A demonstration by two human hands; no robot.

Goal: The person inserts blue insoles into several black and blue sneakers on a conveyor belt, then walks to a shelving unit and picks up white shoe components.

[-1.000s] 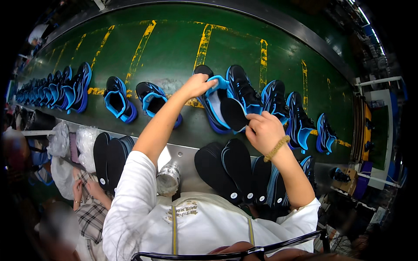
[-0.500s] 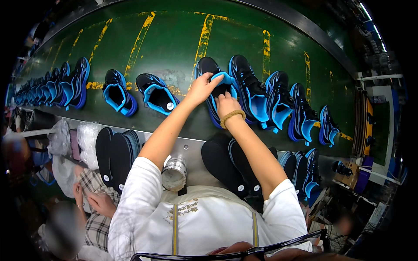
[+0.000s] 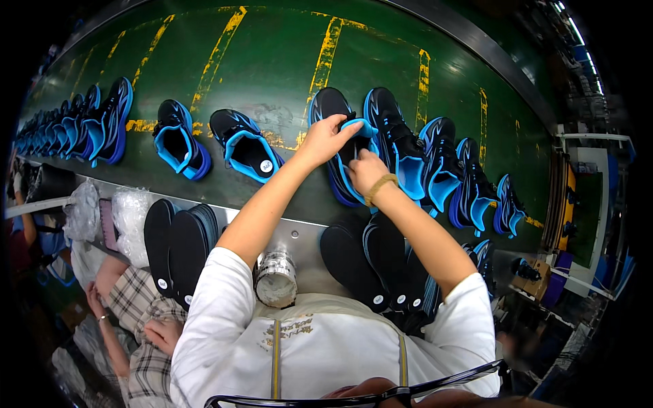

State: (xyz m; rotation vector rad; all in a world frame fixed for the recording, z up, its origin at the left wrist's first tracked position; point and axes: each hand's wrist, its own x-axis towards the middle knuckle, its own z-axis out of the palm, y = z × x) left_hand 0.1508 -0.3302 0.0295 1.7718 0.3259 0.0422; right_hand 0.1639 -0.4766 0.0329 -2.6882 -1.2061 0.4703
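Even, fairly bright light reaches the left hand (image 3: 326,141) and right hand (image 3: 367,171); inside the shoe (image 3: 337,178), by the right hand's fingertips, shadow hides detail. The steel strip (image 3: 306,236) nearer the body gleams softly. Far right of both hands, lamps (image 3: 575,27) glare white — their surroundings are dim and indistinct. Beyond the hands, fisheye distortion bows the worktop (image 3: 272,61) — black swallows the corners.
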